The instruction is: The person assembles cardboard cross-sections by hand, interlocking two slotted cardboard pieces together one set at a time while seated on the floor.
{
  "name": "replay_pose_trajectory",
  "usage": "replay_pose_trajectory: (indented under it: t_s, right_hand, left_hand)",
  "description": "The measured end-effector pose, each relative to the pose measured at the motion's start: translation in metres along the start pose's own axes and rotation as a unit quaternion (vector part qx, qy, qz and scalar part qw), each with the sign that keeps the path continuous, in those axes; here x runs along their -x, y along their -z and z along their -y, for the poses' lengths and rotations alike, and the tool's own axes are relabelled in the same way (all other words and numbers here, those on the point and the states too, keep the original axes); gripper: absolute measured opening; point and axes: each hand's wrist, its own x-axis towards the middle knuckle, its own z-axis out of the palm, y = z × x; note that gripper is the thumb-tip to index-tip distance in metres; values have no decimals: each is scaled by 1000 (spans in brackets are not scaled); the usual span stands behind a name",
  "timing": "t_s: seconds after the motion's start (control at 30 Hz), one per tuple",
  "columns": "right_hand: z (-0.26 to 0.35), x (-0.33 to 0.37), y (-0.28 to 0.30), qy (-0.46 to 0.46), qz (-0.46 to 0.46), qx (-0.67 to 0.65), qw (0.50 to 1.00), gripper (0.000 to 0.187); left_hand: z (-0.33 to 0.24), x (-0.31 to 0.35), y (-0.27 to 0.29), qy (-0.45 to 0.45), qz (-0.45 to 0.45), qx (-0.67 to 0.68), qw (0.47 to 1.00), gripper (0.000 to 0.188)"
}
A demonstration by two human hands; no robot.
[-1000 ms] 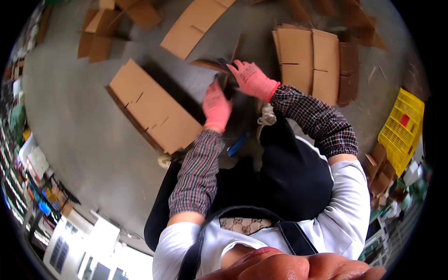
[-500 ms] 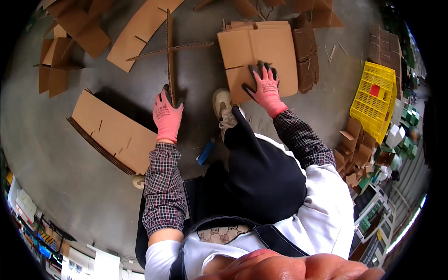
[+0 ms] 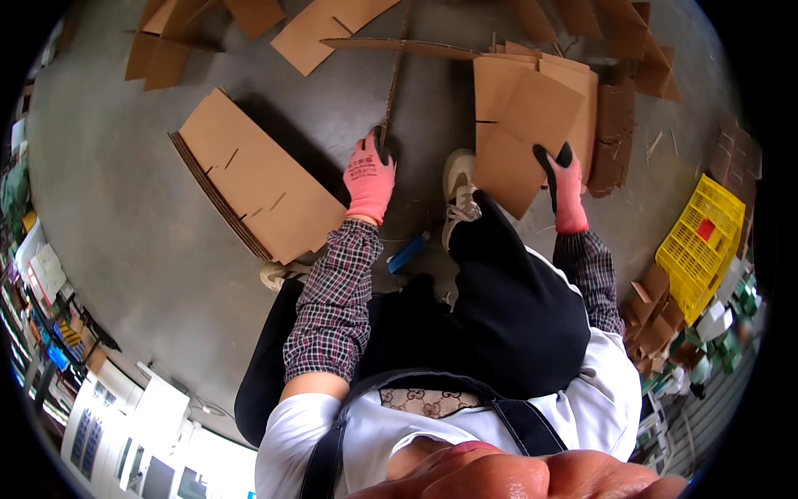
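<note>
Divider point(image 3: 424, 46) stands ahead of the left hand point(image 3: 370, 179), its near edge gripped by half-curled fingers; floor point(image 3: 421, 162) extends rightward to the shoe point(image 3: 458, 179). Right hand point(image 3: 567, 190) pinches the edge of a sheet point(image 3: 528, 137).

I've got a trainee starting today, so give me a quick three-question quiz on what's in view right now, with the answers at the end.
1. True or false: the right hand wears a pink glove.
2. Where does the blue object lie?
a) on the person's lap
b) on the floor
c) on a cardboard sheet
3. What does the left hand hold?

Key:
1. True.
2. b.
3. The near end of the upright, crossed cardboard pieces.
</note>
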Motion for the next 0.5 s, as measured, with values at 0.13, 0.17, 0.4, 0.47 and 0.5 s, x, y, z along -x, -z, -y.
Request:
replay_pose_trajectory:
  t_s: [0.13,0.17,0.4,0.47,0.5]
  right_hand:
    - [72,33,-41,278,46,53,958,39]
    - [99,35,-57,356,68,151,920,42]
    - [146,67,-156,573,196,440,664,37]
    - [155,69,-161,560,227,462,649,39]
    - [160,71,-162,550,244,476,641,40]
  left_hand:
    - [-1,-1,-2,20,-1,-10,1000,48]
    - [0,2,-3,10,-2,-19,1000,49]
    - [30,7,-56,-125,-115,-97,981,43]
    - [41,5,-70,-101,-114,-15,988,44]
    - [43,6,-74,-90,-110,29,989,44]
